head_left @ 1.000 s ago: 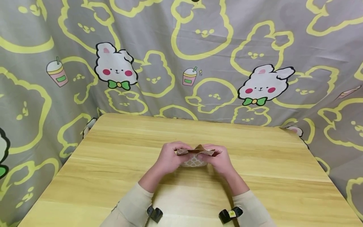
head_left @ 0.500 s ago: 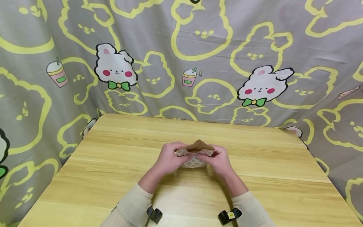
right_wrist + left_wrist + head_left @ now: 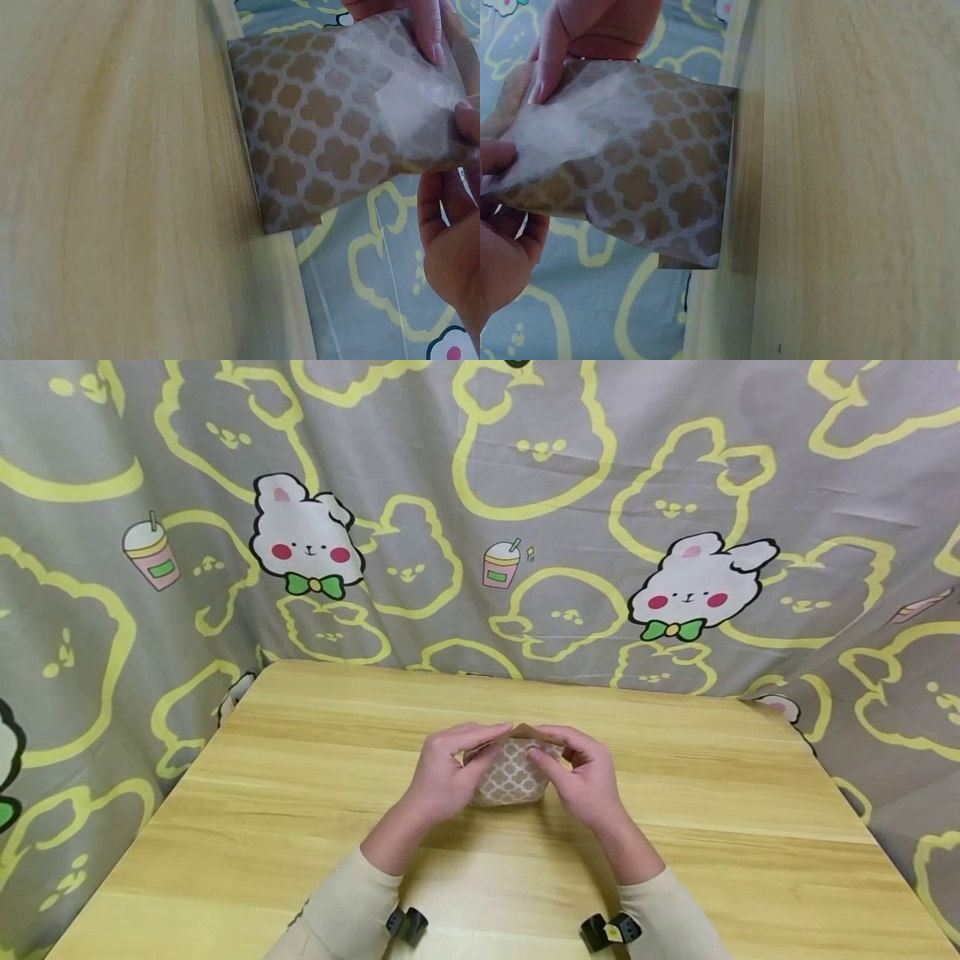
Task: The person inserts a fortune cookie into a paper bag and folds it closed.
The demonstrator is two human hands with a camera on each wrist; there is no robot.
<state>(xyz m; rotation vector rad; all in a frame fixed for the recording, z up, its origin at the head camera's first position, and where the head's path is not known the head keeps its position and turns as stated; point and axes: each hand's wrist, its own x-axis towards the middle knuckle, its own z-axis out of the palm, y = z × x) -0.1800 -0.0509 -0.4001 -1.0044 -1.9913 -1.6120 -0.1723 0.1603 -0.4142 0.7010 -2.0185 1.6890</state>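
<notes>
A small brown paper bag [image 3: 513, 777] with a white lattice pattern stands upright on the table, its lower end right at the wood in both wrist views. My left hand [image 3: 444, 772] grips the upper left corner, thumb on the front face and fingers behind. At the opposite upper corner, my right hand [image 3: 588, 772] holds it the same way. A plain brown peak of paper shows between the two hands along the top. The paper bag [image 3: 660, 172] has a whitish, shiny patch on its upper front in the left wrist view. The fingers behind it are partly hidden.
The light wooden table [image 3: 300, 827] spreads out around the hands. Behind it and along the sides hangs a grey curtain [image 3: 420, 460] with yellow outlines and rabbit prints. A black wrist camera [image 3: 408, 927] is strapped at the left sleeve, another black camera [image 3: 609, 931] at the right.
The bag's top, which gaped upward half a second ago, now looks drawn together, and more of the front face shows. Both hands have shifted slightly, with thumbs raised on the front.
</notes>
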